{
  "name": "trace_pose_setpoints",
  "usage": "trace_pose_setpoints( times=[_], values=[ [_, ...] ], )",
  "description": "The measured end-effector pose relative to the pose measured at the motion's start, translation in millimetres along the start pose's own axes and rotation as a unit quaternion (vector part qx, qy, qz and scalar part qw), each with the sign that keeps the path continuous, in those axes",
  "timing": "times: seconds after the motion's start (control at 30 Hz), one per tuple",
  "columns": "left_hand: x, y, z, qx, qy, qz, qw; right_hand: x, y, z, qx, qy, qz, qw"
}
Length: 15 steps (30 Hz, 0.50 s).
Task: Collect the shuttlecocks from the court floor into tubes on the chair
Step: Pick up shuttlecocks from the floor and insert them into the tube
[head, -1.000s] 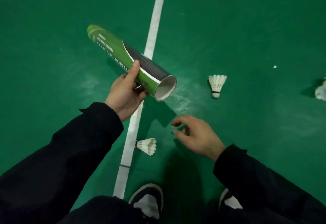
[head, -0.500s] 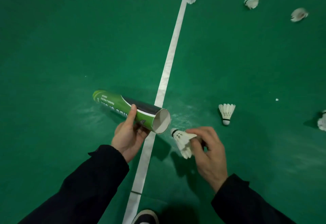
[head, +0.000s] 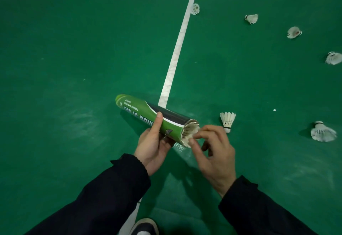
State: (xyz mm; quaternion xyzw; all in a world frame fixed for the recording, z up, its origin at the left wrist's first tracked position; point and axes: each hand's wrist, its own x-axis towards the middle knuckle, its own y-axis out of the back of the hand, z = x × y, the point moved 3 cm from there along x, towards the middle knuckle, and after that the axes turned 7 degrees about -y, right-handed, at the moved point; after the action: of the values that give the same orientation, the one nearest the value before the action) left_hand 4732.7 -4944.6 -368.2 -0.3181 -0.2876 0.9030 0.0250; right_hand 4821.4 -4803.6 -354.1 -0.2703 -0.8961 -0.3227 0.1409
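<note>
While the left hand (head: 153,146) grips the green shuttlecock tube (head: 151,118) tilted mouth-first toward the right hand (head: 212,153), that hand's fingertips (head: 192,142) press a feather shuttlecock (head: 190,130) in, skirt still showing at the mouth. Six more shuttlecocks lie on the court floor (head: 74,49), the nearest (head: 228,120) just beside the right hand; no chair is in view

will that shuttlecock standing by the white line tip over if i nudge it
Probably. The shuttlecock stands on its small cork with the wide feather skirt up, so it looks top-heavy. It also looks very light, so a nudge would likely topple it. The thin feathers may bend.
</note>
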Motion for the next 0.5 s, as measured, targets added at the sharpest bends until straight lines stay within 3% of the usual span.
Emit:
trace_pose_setpoints(
  times=[0.1,0.2,0.27,0.3,0.4,0.5],
  values=[
    [-4.6,-3.9,-2.6,0.0,-0.001,-0.002,1.0,-2.2,-1.1,-6.7,-0.047,0.066,-0.072,0.994],
    [-5.9,-4.4,-10.3,0.03,-0.006,0.002,1.0,4.0,-10.4,-10.1,-0.132,-0.021,-0.27,0.954],
    [-5.7,-5.6,-13.2,0.045,-0.02,0.013,0.999,5.9,-14.0,-3.3,-0.146,-0.091,-0.344,0.923],
    [-4.4,-6.5,-13.3,0.045,-0.025,0.012,0.999,7.5,-11.8,-2.6,-0.107,-0.114,-0.331,0.931],
    [0.0,-11.4,-11.5,0.034,-0.03,0.005,0.999,7.7,2.8,-0.9,-0.03,-0.086,-0.192,0.977],
    [-0.8,-18.9,-17.0,0.048,-0.032,-0.002,0.998,5.8,2.3,2.1,-0.047,-0.084,-0.239,0.966]
  ],
)
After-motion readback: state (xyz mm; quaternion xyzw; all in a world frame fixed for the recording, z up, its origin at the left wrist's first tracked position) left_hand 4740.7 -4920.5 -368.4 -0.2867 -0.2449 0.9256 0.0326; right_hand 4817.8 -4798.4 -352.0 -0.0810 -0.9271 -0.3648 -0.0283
